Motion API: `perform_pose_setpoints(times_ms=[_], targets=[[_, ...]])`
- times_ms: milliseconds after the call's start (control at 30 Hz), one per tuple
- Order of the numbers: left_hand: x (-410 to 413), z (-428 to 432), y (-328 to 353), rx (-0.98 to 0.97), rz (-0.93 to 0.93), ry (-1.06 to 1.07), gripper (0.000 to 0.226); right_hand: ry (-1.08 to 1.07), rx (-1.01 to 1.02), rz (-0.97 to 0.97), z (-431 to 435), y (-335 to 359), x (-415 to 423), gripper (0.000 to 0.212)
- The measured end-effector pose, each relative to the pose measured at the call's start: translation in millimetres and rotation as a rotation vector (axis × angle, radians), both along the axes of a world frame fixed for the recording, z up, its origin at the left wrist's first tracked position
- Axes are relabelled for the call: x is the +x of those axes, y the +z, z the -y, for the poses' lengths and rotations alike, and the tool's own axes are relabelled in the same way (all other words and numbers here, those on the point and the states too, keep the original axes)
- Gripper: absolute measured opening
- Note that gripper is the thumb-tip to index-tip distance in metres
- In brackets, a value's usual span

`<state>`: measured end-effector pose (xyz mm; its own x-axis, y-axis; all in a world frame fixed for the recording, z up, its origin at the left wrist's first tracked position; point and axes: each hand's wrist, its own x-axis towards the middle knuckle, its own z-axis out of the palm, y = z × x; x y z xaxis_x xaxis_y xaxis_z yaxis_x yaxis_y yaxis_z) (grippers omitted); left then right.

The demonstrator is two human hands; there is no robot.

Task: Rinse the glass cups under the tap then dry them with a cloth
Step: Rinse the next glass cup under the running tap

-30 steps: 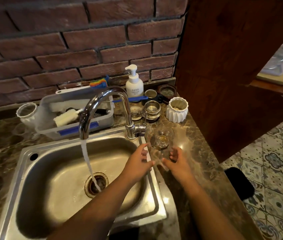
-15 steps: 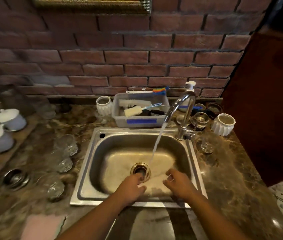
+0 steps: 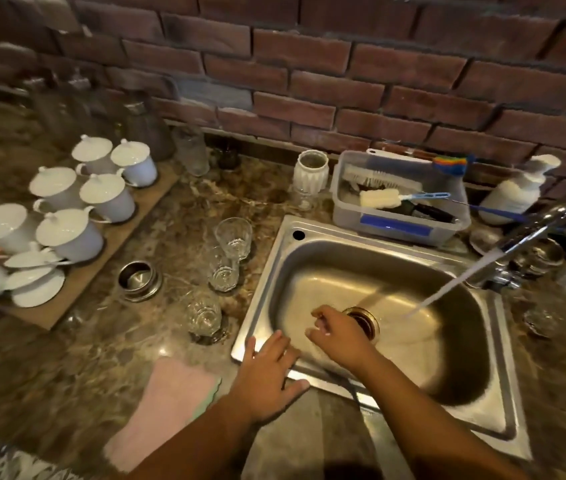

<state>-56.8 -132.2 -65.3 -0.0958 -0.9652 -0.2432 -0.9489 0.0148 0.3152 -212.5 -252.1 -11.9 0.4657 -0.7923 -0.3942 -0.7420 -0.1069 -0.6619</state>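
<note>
Brown marble counter [image 3: 67,368] carries a steel sink [image 3: 259,299]. Its tap [image 3: 544,223], at the right, pours a stream into the basin. Just left of the sink's rim stand three clear, faceted glass cups [image 3: 223,268], upright in a row, each apart from the next. A pink cloth [image 3: 167,403] lies flat near the counter's front edge. Further left, a wooden board [image 3: 125,237] holds white lidded cups [image 3: 101,195], with a steel bowl [image 3: 137,277] between board and glasses. The left hand [image 3: 267,375] rests with fingers spread on the sink's front-left rim. The right hand [image 3: 338,336] hangs over the basin, loosely curled, holding nothing.
</note>
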Motion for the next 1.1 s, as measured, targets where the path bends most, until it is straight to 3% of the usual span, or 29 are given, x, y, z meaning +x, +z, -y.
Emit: perform_pose_setpoints(times_ms=[233, 500, 767, 1100], targets=[[-2, 0, -17, -0.032, 0.083, -0.012, 0.068, 0.058, -0.072, 0.105, 50, -12, 70, 0.053], [-4, 0, -29, -0.036, 0.168, -0.016, 0.073, 0.031, 0.024, 0.333, 113, -34, 151, 0.084], [-3, -2, -29, -0.182, 0.052, 0.032, 0.068, 0.228, 0.096, 0.38, 149, -44, 181, 0.099], [-3, -2, -29, -0.075, 0.148, 0.01, 0.071, 0.186, 0.14, 0.493, 151, -41, 182, 0.078]])
